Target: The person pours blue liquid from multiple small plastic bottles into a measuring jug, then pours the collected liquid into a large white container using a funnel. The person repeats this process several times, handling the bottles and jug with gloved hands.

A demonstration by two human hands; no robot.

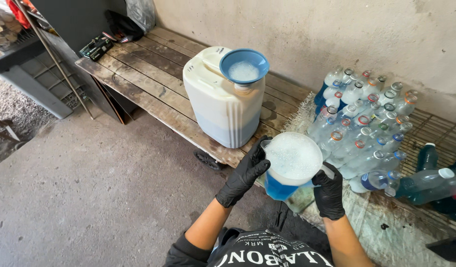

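Note:
Both my hands wear black gloves and hold a clear plastic jug [290, 165] of blue liquid topped with white foam. My left hand [244, 173] grips its left side, and my right hand [329, 192] holds the handle side. Beyond the jug stands a white plastic canister [219, 104] on a wooden platform, with a blue funnel [244, 65] seated in its mouth. Foam sits in the funnel. Bluish liquid shows low inside the canister.
The wooden wheeled platform [149, 74] runs along a plaster wall. To the right lies a pile of several uncapped clear plastic bottles [362, 123], with capped bottles [426, 180] beside them. A dark case [95, 47] and a metal rack [25, 54] are at far left. Concrete floor [99, 188] below.

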